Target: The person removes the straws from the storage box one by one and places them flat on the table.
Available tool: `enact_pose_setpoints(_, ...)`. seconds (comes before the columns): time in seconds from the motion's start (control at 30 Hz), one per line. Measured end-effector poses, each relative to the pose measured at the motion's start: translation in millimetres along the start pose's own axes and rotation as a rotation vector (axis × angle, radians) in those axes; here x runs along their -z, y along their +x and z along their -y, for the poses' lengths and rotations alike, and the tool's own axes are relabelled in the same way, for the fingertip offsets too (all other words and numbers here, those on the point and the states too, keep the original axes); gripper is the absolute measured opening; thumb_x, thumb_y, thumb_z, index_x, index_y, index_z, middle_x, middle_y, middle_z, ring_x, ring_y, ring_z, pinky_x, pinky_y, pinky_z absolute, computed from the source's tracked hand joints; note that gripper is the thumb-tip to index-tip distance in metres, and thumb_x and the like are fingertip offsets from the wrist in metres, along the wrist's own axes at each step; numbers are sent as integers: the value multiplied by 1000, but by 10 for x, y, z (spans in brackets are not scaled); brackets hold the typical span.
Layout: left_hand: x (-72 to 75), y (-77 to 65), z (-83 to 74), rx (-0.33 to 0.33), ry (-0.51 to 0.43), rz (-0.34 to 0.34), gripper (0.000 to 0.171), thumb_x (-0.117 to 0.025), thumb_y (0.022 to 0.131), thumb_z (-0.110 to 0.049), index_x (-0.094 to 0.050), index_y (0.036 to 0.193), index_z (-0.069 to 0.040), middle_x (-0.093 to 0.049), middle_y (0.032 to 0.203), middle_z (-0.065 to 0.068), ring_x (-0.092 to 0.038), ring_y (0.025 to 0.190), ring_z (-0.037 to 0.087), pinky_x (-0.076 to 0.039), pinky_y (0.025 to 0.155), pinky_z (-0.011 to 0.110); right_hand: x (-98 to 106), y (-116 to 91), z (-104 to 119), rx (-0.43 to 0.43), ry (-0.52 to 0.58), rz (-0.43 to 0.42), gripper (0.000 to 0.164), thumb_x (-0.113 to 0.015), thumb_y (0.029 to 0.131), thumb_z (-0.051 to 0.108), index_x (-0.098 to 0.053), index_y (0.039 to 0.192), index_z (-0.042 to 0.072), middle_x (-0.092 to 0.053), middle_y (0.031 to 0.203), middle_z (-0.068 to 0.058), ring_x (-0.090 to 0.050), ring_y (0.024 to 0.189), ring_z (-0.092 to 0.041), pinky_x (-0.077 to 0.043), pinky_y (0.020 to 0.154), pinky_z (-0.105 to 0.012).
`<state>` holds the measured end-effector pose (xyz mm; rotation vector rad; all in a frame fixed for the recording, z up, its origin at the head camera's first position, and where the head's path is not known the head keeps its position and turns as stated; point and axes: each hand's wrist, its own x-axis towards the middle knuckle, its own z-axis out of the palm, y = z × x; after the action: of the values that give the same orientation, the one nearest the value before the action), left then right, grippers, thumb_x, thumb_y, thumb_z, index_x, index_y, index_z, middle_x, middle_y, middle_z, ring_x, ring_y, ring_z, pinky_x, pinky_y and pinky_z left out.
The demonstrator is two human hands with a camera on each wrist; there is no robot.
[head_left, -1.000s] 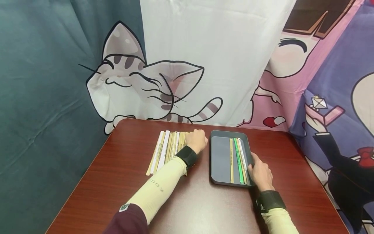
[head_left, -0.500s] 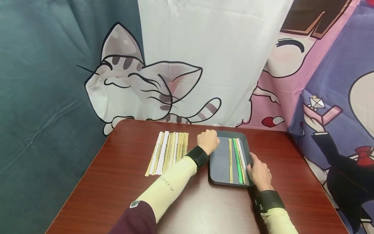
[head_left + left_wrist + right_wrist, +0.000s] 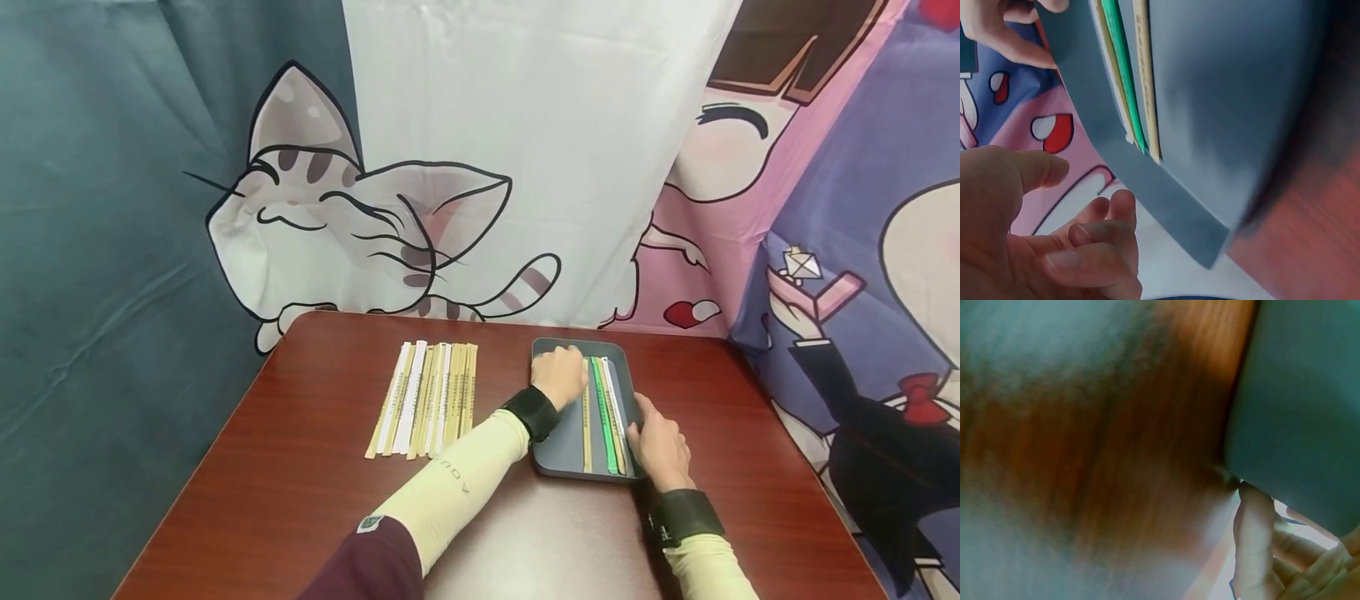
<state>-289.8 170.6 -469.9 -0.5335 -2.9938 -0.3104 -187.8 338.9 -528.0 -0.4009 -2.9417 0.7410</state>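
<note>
A dark grey tray (image 3: 558, 454) stands on the table. Several slim sticks in printed wrappers lie lengthwise in its right half: a tan stick (image 3: 587, 442) apart on the left, then a green stick (image 3: 603, 417), another tan one and a white one. My left hand (image 3: 558, 377) is above the tray's far left part. In the left wrist view its thumb and bent fingers are apart, with nothing between them. My right hand (image 3: 660, 450) grips the tray's right wall, fingers along the outside and thumb at the rim. The tray hides part of those fingers in the right wrist view.
A row of several tan and white wrapped sticks (image 3: 423, 400) lies left of the tray on the red-brown table (image 3: 285, 467). Printed cloth (image 3: 420, 75) with cartoon figures hangs behind the table's back edge.
My left hand has moved right, from the right end of the row of sticks to above the tray. My right hand stays at the tray wall. The head view shifts slightly.
</note>
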Motion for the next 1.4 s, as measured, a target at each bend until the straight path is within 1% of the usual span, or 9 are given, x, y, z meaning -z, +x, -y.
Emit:
enact_pose_setpoints(0.13, -95, 11, -88, -10, -18, 54, 27, -62, 100, -33, -71, 111, -10, -75, 99, 7, -72, 81, 23, -56, 63, 40, -33, -3, 8, -4, -1, 3, 59, -59, 95, 14, -44, 153, 16, -62, 128, -31, -67, 83, -47, -49, 64, -59)
enact_pose_setpoints(0.23, -156, 22, -152, -6, -29, 95, 19, -64, 99, -32, -72, 99, -15, -76, 100, 4, -72, 80, 22, -56, 62, 41, -58, -9, 1, 1, 1, -9, 59, -59, 95, 14, -45, 152, 17, -64, 126, -31, -67, 82, -46, -49, 62, -58)
enact_pose_setpoints(0.33, -208, 33, -214, -4, -33, 121, 15, -65, 98, -30, -73, 93, -18, -76, 103, 1, -72, 81, 22, -55, 61, 41, -78, -20, -14, 0, 0, -30, 59, -59, 94, 14, -47, 151, 18, -65, 125, -29, -68, 83, -46, -50, 62, -58)
enact_pose_setpoints(0.43, -253, 38, -267, 2, -27, 133, 14, -65, 97, -28, -76, 99, -20, -74, 108, 0, -72, 87, 22, -55, 62, 41, -82, -27, -24, -1, -2, -42, 58, -59, 94, 14, -47, 151, 18, -65, 126, -29, -68, 84, -47, -50, 62, -59)
enact_pose_setpoints(0.57, -298, 28, -313, 32, -17, 170, 19, -65, 95, -25, -77, 109, -21, -74, 112, 2, -71, 92, 23, -55, 63, 41, -78, -33, -26, -3, 2, -36, 59, -58, 93, 14, -47, 151, 18, -64, 126, -30, -67, 84, -48, -49, 62, -59)
enact_pose_setpoints(0.8, -409, 63, -332, 78, -16, 237, 14, -67, 95, -25, -77, 105, -21, -75, 110, 1, -72, 90, 21, -56, 65, 42, -64, -20, -22, -9, -5, -23, 59, -58, 95, 15, -46, 152, 18, -64, 126, -30, -67, 83, -46, -49, 61, -57)
enact_pose_setpoints(1.1, -527, 144, -309, 106, -44, 226, 10, -68, 96, -24, -74, 90, -20, -75, 106, 1, -72, 87, 21, -56, 63, 41, -32, -4, -2, -14, -12, -17, 58, -58, 95, 14, -45, 152, 17, -62, 130, -30, -67, 87, -49, -50, 65, -60)
enact_pose_setpoints(1.23, -537, 160, -303, 101, -75, 211, 14, -68, 95, -21, -70, 82, -19, -75, 106, 2, -72, 86, 21, -56, 62, 40, -27, 8, 4, -11, -14, -22, 57, -58, 96, 14, -46, 151, 16, -62, 130, -30, -67, 88, -50, -50, 65, -60)
enact_pose_setpoints(1.4, -553, 146, -283, 109, -106, 190, 12, -66, 95, -19, -71, 84, -16, -75, 105, 4, -72, 85, 21, -56, 63, 39, -25, 5, 14, -14, -13, -22, 57, -57, 95, 14, -46, 151, 17, -63, 129, -31, -67, 86, -50, -49, 64, -60)
